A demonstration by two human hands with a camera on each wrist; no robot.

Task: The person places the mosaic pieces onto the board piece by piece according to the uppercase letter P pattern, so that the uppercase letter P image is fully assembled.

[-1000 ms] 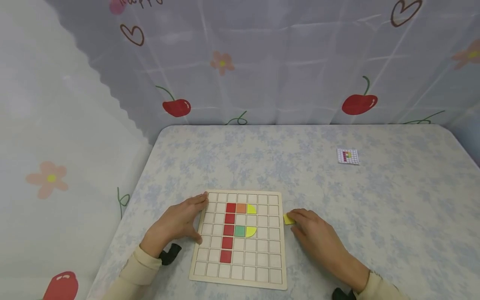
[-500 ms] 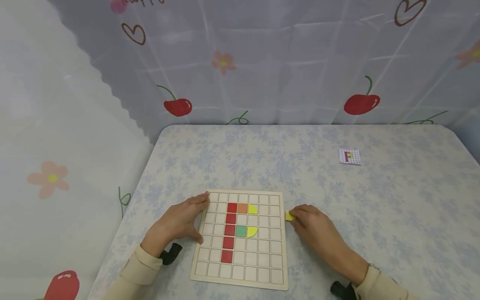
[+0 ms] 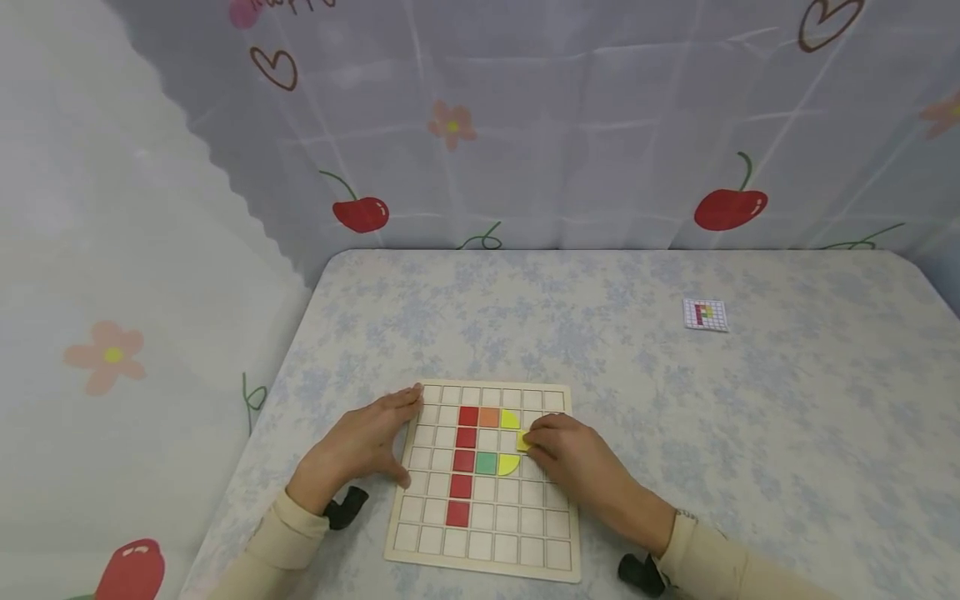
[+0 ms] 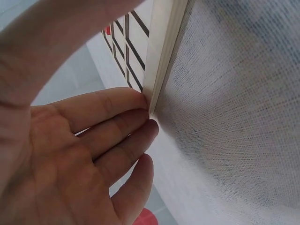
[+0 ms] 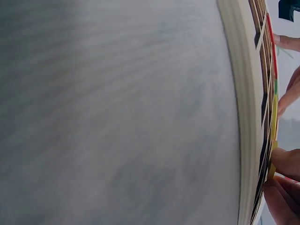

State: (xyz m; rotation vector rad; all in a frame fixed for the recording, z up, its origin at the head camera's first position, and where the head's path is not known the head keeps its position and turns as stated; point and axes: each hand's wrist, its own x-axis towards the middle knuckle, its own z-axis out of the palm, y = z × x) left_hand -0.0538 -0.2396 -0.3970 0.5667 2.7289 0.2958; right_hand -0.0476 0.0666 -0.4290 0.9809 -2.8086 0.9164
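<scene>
A pale wooden grid board (image 3: 480,546) lies flat on the table. A column of red squares (image 3: 464,461) is set in it, with an orange square (image 3: 489,417), a green square (image 3: 486,463) and two yellow quarter-rounds, one upper (image 3: 509,419) and one lower (image 3: 508,465). My left hand (image 3: 360,446) rests along the board's left edge, its extended fingertips (image 4: 140,101) touching the edge in the left wrist view. Over the board's right part, my right hand (image 3: 581,458) pinches a yellow tile (image 3: 522,442) between thumb and fingers; they hide much of it.
A small card (image 3: 705,315) printed with a coloured grid pattern lies farther back on the right of the table. The patterned tablecloth (image 3: 525,317) reaches a hanging curtain (image 3: 562,150) behind.
My right hand has moved left with the yellow tile, from beside the board's right edge to over its squares. The left hand keeps its place on the board's edge.
</scene>
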